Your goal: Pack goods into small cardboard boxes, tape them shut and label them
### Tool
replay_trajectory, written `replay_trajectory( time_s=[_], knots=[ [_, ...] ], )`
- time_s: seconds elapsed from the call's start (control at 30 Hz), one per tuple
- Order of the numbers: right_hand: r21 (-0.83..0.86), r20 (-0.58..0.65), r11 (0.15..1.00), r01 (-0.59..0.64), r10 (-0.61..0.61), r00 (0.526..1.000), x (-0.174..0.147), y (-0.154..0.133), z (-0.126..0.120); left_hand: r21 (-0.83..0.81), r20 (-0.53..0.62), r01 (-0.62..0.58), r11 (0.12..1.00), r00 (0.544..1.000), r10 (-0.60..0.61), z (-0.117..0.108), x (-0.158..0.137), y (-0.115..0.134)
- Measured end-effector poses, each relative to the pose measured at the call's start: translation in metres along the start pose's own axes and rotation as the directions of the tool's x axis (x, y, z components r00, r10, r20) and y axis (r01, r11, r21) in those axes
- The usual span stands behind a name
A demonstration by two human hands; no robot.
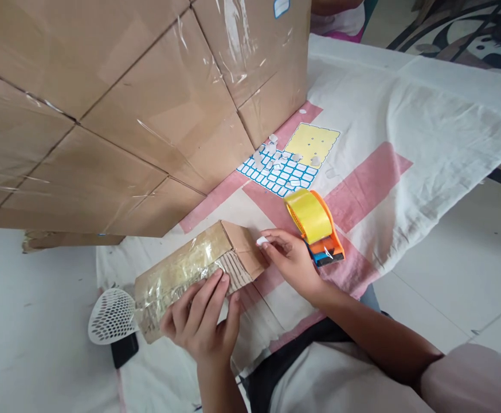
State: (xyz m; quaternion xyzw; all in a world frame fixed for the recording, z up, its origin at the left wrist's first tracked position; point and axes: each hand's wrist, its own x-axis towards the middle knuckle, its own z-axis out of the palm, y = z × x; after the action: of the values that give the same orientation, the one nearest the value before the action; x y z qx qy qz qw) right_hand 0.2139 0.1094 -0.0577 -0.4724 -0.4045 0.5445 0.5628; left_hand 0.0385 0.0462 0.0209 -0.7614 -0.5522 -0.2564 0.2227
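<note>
A narrow cardboard box (181,269) with clear tape over its top lies at an angle on the cloth-covered table. My left hand (205,321) rests against its near side, fingers stretched out over the exposed corrugated layer. At the box's right end, my right hand (291,261) is closed, pinching a small white label (262,241) between thumb and fingertips. Just beyond that hand stands an orange tape dispenser (325,244) with a yellow roll of tape (310,215). Farther back lies a sheet of blue-bordered labels (282,175), with loose whitish scraps (271,155) scattered over it.
Large stacked cardboard boxes (147,115) wrapped in clear film rise at the back left. A yellow sheet (313,143) lies beside the labels. A white perforated fan-like piece (113,316) and a dark flat object (125,350) sit at the left edge. Another person's arm (330,6) shows behind.
</note>
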Motion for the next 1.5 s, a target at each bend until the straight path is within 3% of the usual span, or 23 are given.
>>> replay_trajectory(
  time_s=[0.17, 0.43, 1.03, 1.27, 1.5],
  knots=[
    [0.021, -0.004, 1.000, -0.015, 0.015, 1.000, -0.001, -0.003, 0.001, 0.009, -0.019, -0.006, 1.000, 1.000, 0.006, 0.002, -0.001, -0.001],
    [-0.078, -0.007, 0.972, 0.223, -0.225, 0.974, 0.001, -0.009, -0.001, -0.022, -0.054, -0.011, 1.000, 0.998, 0.010, 0.004, 0.000, -0.001],
    [-0.132, 0.131, 0.930, 0.344, -0.328, 0.936, 0.008, -0.001, 0.012, -0.034, -0.092, 0.000, 0.999, 0.996, -0.003, 0.009, -0.003, -0.001],
    [-0.181, 0.205, 0.877, 0.445, -0.409, 0.889, 0.008, -0.004, 0.010, -0.033, -0.080, 0.016, 0.999, 0.997, -0.019, 0.008, -0.004, 0.000],
    [-0.234, 0.116, 0.919, 0.318, -0.299, 0.947, 0.006, -0.007, 0.011, -0.042, -0.081, 0.010, 0.999, 0.997, -0.013, 0.008, -0.003, 0.000]
  ],
)
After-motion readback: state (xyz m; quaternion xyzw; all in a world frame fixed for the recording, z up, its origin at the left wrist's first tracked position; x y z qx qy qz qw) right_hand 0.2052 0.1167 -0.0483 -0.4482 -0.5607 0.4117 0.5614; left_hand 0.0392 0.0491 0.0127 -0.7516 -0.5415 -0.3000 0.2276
